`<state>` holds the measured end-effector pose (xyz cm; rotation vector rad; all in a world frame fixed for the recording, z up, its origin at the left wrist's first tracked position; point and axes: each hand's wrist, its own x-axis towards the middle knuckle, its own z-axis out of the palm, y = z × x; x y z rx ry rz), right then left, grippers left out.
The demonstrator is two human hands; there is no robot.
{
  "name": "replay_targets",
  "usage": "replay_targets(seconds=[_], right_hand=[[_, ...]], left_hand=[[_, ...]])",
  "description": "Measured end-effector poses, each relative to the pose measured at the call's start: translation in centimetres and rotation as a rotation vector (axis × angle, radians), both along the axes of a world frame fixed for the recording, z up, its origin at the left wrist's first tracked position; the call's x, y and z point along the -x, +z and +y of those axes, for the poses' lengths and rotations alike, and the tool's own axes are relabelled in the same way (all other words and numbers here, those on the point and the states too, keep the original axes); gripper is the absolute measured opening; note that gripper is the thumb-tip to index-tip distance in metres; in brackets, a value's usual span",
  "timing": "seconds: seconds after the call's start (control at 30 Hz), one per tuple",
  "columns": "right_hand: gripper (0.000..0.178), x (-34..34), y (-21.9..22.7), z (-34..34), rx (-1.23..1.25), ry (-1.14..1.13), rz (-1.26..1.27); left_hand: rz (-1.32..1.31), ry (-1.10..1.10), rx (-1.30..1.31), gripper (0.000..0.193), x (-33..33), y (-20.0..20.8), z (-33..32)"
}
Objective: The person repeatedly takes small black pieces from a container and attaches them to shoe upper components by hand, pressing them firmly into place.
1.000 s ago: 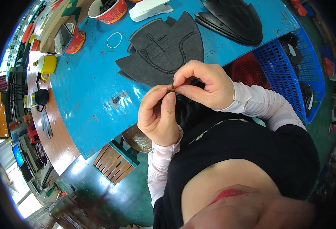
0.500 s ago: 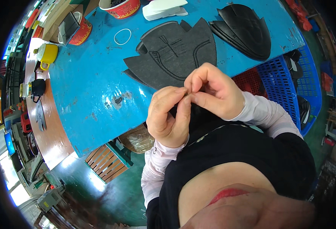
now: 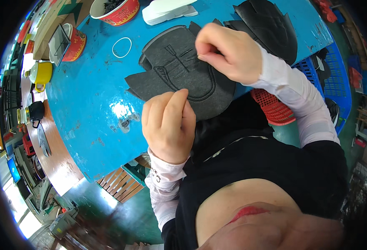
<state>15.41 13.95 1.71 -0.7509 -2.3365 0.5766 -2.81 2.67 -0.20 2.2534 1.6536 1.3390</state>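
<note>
Flat dark grey stitched pieces (image 3: 192, 77), shaped like shoe uppers, lie stacked on the blue tabletop in front of me. Over the far right part of them is my right hand (image 3: 229, 52), its thumb and forefinger pinched together. My left hand (image 3: 169, 127) is closed at the near left edge of the stack, thumb against forefinger. Whatever is between the fingertips of either hand is too small to make out. Another stack of black upper pieces (image 3: 269, 27) rests at the far right, partly behind my right hand and wrist.
Red paper tubs stand at the back left, one (image 3: 119, 14) with black bits inside. White pads (image 3: 167, 11) and a thin white ring (image 3: 121, 47) lie on the blue table (image 3: 87, 116). A yellow mug (image 3: 41, 75) is further left. Blue (image 3: 338, 79) and red (image 3: 273, 108) baskets stand at the right.
My hands, which met fingertip to fingertip, have come apart. The right moved up and away over the stack, the left slightly down and left. The view has shifted a little.
</note>
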Motion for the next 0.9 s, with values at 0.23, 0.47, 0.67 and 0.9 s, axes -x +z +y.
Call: replay_targets(seconds=[0.23, 0.47, 0.67, 0.9], right_hand=[[0.016, 0.4, -0.9, 1.8, 0.022, 0.058, -0.147], [0.016, 1.0, -0.7, 2.1, 0.046, 0.028, -0.237], [0.011, 0.7, -1.6, 2.1, -0.072, 0.076, -0.124], [0.023, -0.4, -2.4, 0.2, -0.38, -0.037, -0.12]], left_hand=[[0.043, 0.012, 0.125, 0.028, -0.2, 0.3, 0.3], [0.297, 0.024, 0.104, 0.027, -0.8, 1.5, 3.6], [0.331, 0.019, 0.145, 0.026, -0.9, 0.6, 4.3], [0.382, 0.055, 0.096, 0.025, -1.3, 0.8, 3.9]])
